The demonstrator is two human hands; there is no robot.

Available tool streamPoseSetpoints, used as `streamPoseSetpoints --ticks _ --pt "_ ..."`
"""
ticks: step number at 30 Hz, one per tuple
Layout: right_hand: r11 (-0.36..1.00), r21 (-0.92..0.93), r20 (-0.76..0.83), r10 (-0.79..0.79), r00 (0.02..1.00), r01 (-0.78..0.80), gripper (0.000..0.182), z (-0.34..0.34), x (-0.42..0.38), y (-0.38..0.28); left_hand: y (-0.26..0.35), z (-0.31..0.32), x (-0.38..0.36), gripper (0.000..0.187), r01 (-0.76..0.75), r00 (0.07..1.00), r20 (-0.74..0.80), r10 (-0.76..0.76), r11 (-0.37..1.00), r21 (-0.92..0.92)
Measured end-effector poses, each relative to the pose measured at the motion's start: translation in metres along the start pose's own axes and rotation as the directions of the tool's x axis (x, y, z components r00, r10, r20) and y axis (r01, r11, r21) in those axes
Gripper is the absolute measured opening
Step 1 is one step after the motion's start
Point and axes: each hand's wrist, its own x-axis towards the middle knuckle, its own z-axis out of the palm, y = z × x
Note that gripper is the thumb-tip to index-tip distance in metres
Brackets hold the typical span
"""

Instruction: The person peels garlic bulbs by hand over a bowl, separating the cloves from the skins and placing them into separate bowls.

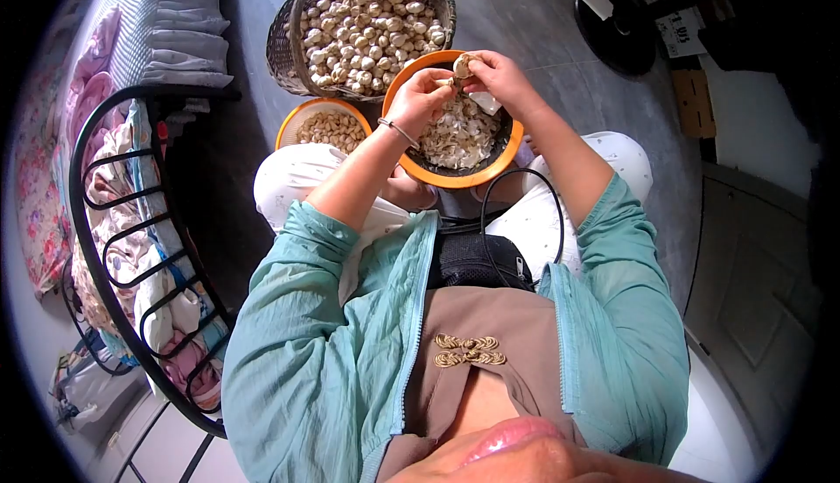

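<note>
Both hands are over an orange-rimmed basin (pixel 453 178) that holds papery garlic skins (pixel 459 137). My right hand (pixel 495 80) has its fingers closed on a pale garlic bulb (pixel 464 65) above the far side of the basin. On the left, my left hand (pixel 421 98) pinches a small pale piece (pixel 444 83), perhaps a clove or skin. The two hands are close together. Beyond them stands a wicker basket (pixel 282 50) full of whole garlic bulbs (pixel 372 32). Loose cloves (pixel 331 129) lie in a smaller orange-rimmed bowl (pixel 287 126) at the left.
A black metal bed frame (pixel 87 194) with bedding and clothes stands at the left. At the upper right are a round black base (pixel 617 41) and a cardboard box (pixel 693 102). A black cable (pixel 562 212) loops near my lap. A pale door (pixel 744 273) is at the right.
</note>
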Motion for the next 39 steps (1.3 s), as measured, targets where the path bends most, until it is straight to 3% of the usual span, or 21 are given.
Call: streamPoseSetpoints --ticks 5,11,13,17,19,23,30,32,36,38,39 --pt "0.997 0.071 -0.028 0.013 1.0 -0.011 0.026 0.001 -0.001 -0.003 0.006 0.001 -0.002 0.022 -0.06 0.997 0.041 0.061 0.998 -0.017" --pt "0.998 0.029 0.011 0.055 0.998 -0.055 0.026 -0.003 0.0 -0.001 0.011 0.002 -0.004 0.018 0.059 0.997 0.047 -0.058 0.997 -0.039" --pt "0.997 0.023 0.007 0.067 0.998 -0.067 0.025 -0.003 -0.001 -0.001 0.011 0.001 -0.003 0.019 0.142 0.989 0.061 -0.135 0.981 -0.128" --pt "0.995 0.043 0.002 0.091 0.996 -0.091 0.026 -0.002 -0.002 -0.003 0.012 -0.003 -0.004 0.015 0.157 0.986 0.096 -0.134 0.941 -0.298" --pt "0.994 0.05 0.008 0.1 0.995 -0.1 0.026 -0.002 -0.002 -0.003 0.013 -0.008 -0.001 0.019 0.316 0.946 0.209 -0.25 0.855 -0.411" --pt "0.991 0.039 0.036 0.126 0.991 -0.128 0.027 -0.004 -0.002 -0.002 0.011 -0.011 -0.001 0.022 0.329 0.943 0.204 -0.262 0.826 -0.457" --pt "0.995 0.019 0.043 0.098 0.994 -0.099 0.026 0.004 -0.007 -0.007 0.011 -0.009 -0.004 0.019 0.216 0.967 0.198 -0.162 0.933 -0.288" --pt "0.999 0.033 0.046 0.018 0.999 -0.02 0.025 0.006 -0.009 -0.008 0.014 -0.004 -0.007 0.014 0.197 0.98 0.067 -0.185 0.932 -0.304" --pt "0.998 0.061 0.073 -0.002 0.997 -0.002 0.025 0.007 -0.007 -0.005 0.016 -0.003 -0.002 0.018 0.191 0.981 0.016 -0.191 0.968 -0.161" --pt "0.996 -0.09 0.092 -0.004 0.996 0.013 0.023 0.008 -0.008 -0.005 0.015 0.002 0.0 0.028 0.053 0.995 -0.094 -0.019 0.929 0.367" --pt "0.996 -0.09 0.092 -0.004 0.996 0.013 0.023 0.009 -0.008 -0.004 0.015 0.002 0.0 0.028 0.053 0.995 -0.095 -0.019 0.929 0.367"
